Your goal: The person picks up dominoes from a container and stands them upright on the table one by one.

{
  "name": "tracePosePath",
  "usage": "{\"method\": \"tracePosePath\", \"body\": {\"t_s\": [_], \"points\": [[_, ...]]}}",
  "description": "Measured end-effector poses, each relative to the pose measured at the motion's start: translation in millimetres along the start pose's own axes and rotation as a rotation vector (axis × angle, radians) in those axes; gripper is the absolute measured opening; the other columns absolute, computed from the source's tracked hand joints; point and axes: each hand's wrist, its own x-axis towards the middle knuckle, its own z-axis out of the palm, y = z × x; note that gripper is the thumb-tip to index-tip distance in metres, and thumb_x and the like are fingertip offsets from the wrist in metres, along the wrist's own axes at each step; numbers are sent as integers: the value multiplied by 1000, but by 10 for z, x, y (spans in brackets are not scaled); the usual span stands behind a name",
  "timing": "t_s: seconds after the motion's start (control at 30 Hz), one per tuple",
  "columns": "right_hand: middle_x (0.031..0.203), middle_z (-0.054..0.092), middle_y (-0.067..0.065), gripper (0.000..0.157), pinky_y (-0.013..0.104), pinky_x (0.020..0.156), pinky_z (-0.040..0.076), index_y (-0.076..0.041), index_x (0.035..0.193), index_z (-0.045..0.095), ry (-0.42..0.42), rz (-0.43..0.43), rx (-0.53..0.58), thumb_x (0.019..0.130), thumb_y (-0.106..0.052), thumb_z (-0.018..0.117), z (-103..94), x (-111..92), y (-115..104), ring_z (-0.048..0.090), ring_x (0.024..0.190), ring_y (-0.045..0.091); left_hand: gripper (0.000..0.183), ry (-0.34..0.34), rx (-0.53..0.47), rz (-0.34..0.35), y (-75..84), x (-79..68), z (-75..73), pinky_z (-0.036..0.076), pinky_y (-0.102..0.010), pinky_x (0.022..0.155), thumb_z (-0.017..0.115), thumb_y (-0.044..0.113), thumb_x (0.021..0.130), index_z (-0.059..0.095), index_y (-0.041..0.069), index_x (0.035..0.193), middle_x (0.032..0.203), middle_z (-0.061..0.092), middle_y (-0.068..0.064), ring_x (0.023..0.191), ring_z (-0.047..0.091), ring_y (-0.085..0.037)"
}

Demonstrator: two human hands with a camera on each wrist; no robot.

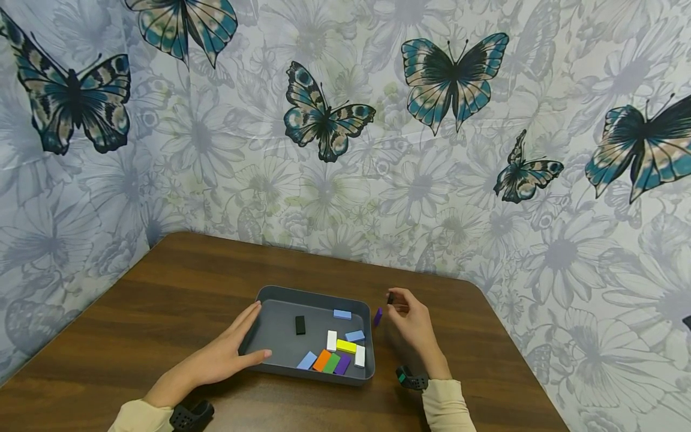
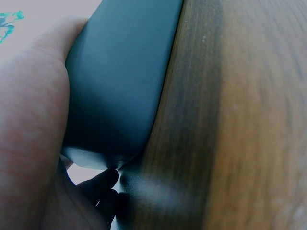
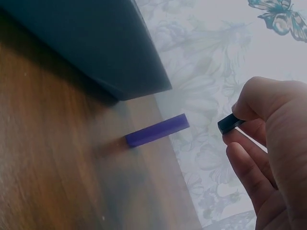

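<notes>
My left hand [image 1: 234, 348] rests on the left side of a grey tray [image 1: 281, 294], its fingers fairly straight along the rim and the thumb over the front edge. To the right of the tray, my right hand [image 1: 412, 318] pinches a small black block [image 3: 229, 123] between thumb and fingers, above the table. A purple block [image 3: 158, 130] stands upright on the table between that hand and the tray's right wall. Inside the tray lie a black block [image 1: 300, 325], blue blocks, white blocks, a yellow block [image 1: 346, 346], an orange block [image 1: 321, 360], a green block [image 1: 332, 363] and another purple block [image 1: 342, 364].
The brown wooden table [image 1: 216, 270] reaches back to a wall [image 1: 243, 198] covered with flowers and butterflies. Both wrists wear dark bands. Most blocks in the tray are gathered toward its right and front; the black one lies apart near the middle.
</notes>
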Motion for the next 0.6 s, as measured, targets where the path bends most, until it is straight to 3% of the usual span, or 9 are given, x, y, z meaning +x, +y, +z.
{"method": "tracePosePath", "body": {"t_s": [0.6], "points": [[115,74,12,34,35,86,60,-2,124,67,-28,80,-35,91,3,72,26,-66,131,73,99,27,104,-10,-4,0,-2,1,-7,27,-73,113,65,55,98,5,7,167,173,-1,-17,156,10,-48]]}}
